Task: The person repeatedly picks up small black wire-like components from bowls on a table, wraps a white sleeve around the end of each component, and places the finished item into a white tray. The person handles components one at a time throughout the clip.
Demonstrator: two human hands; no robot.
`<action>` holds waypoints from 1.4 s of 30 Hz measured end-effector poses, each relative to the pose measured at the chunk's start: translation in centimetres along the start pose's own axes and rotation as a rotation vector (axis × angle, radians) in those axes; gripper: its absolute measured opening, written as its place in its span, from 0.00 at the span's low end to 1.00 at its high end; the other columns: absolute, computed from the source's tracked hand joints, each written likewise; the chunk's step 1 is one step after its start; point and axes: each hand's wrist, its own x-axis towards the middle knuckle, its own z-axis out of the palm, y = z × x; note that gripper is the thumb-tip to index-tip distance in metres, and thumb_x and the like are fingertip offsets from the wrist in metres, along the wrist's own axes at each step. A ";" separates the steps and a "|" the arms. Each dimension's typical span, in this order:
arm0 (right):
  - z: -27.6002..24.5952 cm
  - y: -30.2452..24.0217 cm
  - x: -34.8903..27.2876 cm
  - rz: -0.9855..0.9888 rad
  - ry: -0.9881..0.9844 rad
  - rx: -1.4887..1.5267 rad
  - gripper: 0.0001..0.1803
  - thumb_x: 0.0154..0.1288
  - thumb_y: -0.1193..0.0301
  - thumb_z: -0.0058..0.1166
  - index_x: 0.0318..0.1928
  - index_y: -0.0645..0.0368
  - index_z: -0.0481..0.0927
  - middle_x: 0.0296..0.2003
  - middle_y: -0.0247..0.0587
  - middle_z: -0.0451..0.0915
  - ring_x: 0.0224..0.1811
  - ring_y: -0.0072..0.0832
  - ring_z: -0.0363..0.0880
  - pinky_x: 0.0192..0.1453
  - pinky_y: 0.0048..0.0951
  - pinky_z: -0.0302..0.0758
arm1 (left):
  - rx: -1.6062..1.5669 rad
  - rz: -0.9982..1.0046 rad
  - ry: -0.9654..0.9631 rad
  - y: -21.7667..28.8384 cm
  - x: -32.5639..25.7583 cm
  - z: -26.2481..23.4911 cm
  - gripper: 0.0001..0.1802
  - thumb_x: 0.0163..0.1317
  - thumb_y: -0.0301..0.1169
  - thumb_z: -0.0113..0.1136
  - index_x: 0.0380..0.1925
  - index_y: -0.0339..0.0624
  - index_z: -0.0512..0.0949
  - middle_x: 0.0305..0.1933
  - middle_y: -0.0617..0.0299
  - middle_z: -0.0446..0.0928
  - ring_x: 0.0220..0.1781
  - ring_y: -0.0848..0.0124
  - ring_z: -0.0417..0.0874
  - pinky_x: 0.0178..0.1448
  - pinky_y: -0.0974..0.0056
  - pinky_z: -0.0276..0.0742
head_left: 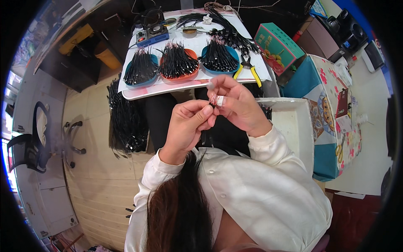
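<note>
Three shallow bowls of black wire bundles: two blue (141, 67) (220, 56), one orange (179, 63) (each heaped full). One pair of yellow-handled pliers (247, 69). One green carton (278, 47).

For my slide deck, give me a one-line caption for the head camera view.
Left hand and right hand pinch a small reddish part over three bowls of black cables.

Teal rectangular cardboard box w/ pink edges and fruit print (278, 47) sits right of the white worktable, tilted, near the yellow-handled pliers. Brown cardboard carton (319, 40) just behind it, further right. Dark red flat packet w/ pale label (342, 103) lies on the patterned cloth at right; white tag-like label (345, 122) just below it, touching or nearly. Blue-edged box (320, 8) at top right, partly cut off. No screens visible.
</note>
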 end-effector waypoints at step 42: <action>-2.0 0.1 -0.1 -0.365 -0.134 -1.227 0.15 0.70 0.68 0.52 0.27 0.62 0.70 0.17 0.25 0.63 0.21 0.17 0.56 0.23 0.25 0.57 | 0.260 -0.105 0.086 0.0 -1.0 -1.0 0.07 0.64 0.25 0.61 0.31 0.30 0.83 0.20 0.65 0.76 0.20 0.84 0.69 0.22 0.77 0.55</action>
